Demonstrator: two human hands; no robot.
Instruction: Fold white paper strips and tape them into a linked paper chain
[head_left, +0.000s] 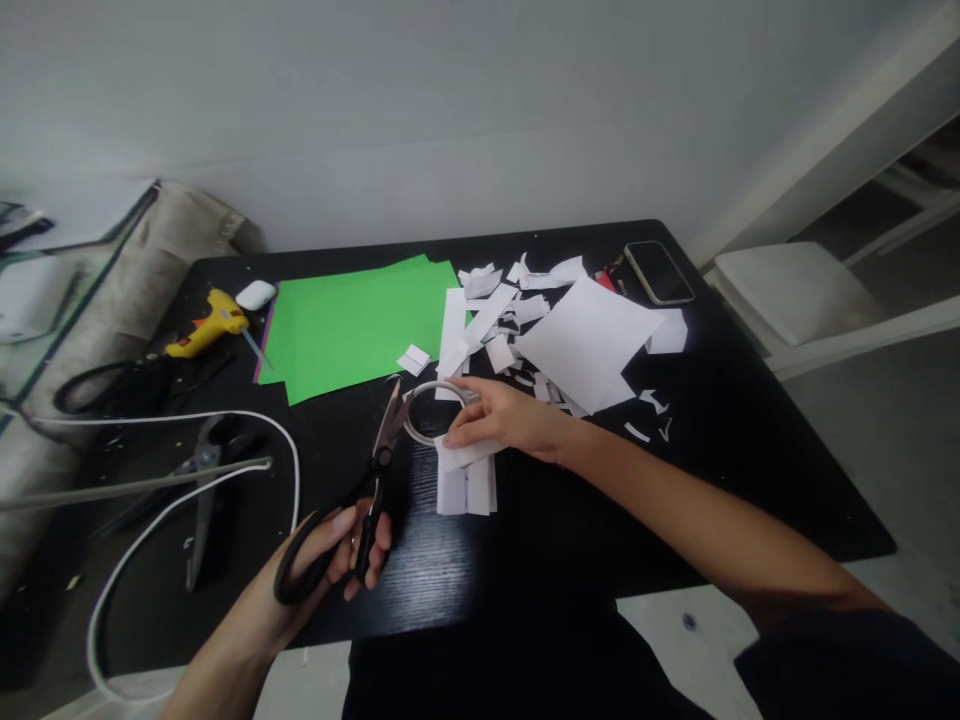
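My left hand (337, 555) is closed round the handles of black-handled scissors (384, 455). Their blades point up and away, against or very near the left edge of a thin whitish ring that looks like a roll of tape (411, 425). My right hand (499, 415) pinches this ring at its right side, thumb and fingers together. Under the right fingertips lies a small stack of folded white paper pieces (465, 490) on the black table (570, 520). Whether the fingers also grip the top piece is hard to make out. A small folded white paper (414, 360) lies just beyond the blades.
Green sheets (360, 325) lie at the back left, beside a yellow glue gun (206, 325) and a white earbud case (256, 295). White scraps and a large white sheet (589, 345) cover the back right, near a phone (660, 272). A white cable (292, 450) loops at left.
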